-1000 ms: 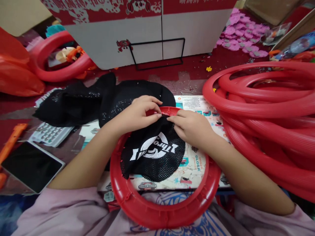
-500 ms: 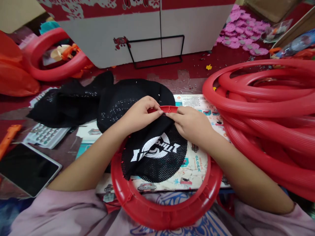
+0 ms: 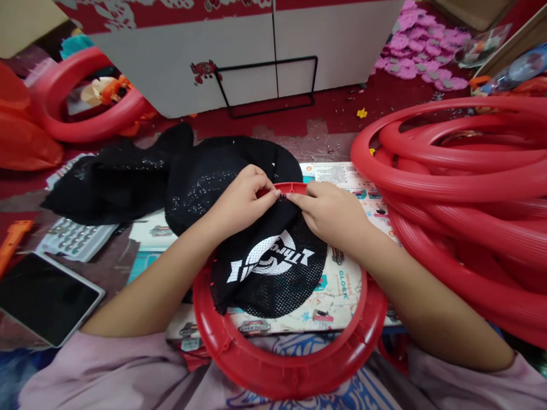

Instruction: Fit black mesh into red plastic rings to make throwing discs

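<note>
A red plastic ring (image 3: 288, 370) lies toward my body, its ribbed hollow side up. Across its opening spreads a black mesh cloth (image 3: 286, 290) with a white printed logo, its left part folded over. My left hand (image 3: 250, 196) pinches the cloth's edge at the ring's far rim, thumb and forefinger together. Right beside it, my right hand (image 3: 331, 210) presses the same edge with its forefinger, the other fingers curled. The fingertips nearly touch, and they hide the exact spot where cloth meets rim.
More black cloth pieces (image 3: 231, 165) lie behind my left hand. Red rings (image 3: 427, 176) are piled at right. A tablet-like device (image 3: 47, 296) and a divided tray of small metal parts (image 3: 77, 239) sit at left. A white box (image 3: 183, 74) with a black wire frame (image 3: 267, 65) stands behind.
The view has shifted very slightly. Both hands stay at the same place on the far rim, with the fingers barely moved.
</note>
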`<act>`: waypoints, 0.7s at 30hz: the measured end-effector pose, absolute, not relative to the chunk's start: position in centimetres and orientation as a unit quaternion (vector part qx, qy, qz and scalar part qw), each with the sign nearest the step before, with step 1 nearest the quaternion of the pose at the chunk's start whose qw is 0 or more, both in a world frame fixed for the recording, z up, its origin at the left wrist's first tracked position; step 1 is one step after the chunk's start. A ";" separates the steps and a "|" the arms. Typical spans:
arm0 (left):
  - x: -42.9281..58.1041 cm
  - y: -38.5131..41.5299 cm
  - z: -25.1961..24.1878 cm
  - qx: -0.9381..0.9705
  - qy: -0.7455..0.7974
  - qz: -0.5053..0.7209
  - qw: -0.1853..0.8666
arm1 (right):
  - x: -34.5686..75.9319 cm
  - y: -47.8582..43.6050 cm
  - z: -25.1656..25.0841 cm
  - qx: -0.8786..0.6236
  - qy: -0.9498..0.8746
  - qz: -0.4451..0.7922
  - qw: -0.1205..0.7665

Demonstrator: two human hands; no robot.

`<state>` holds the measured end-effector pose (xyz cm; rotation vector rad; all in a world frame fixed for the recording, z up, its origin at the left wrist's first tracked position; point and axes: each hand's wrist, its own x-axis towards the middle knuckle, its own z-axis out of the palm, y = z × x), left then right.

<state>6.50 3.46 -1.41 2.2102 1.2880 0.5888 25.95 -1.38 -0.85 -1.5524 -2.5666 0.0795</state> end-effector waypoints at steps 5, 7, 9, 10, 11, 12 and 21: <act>6.5 3.5 -1.4 0.812 0.484 0.217 0.246 | 26.0 -1.3 -0.8 -0.519 -0.851 0.033 0.072; 6.6 3.5 -1.4 0.810 0.488 0.218 0.242 | 25.9 -1.3 -0.8 -0.519 -0.852 0.025 0.069; 6.6 3.5 -1.3 0.808 0.491 0.219 0.242 | 25.9 -1.4 -0.7 -0.520 -0.852 0.009 0.065; 6.7 3.5 -1.3 0.806 0.492 0.220 0.245 | 25.8 -1.4 -0.7 -0.520 -0.852 0.000 0.063; 6.7 3.5 -1.4 0.803 0.494 0.222 0.248 | 25.7 -1.4 -0.7 -0.519 -0.852 -0.008 0.060; 6.7 3.5 -1.4 0.801 0.496 0.223 0.249 | 25.7 -1.4 -0.7 -0.518 -0.853 -0.016 0.057; 6.0 3.2 -0.5 0.779 0.514 0.197 0.301 | 26.1 -2.3 0.3 -0.476 -0.877 0.017 0.062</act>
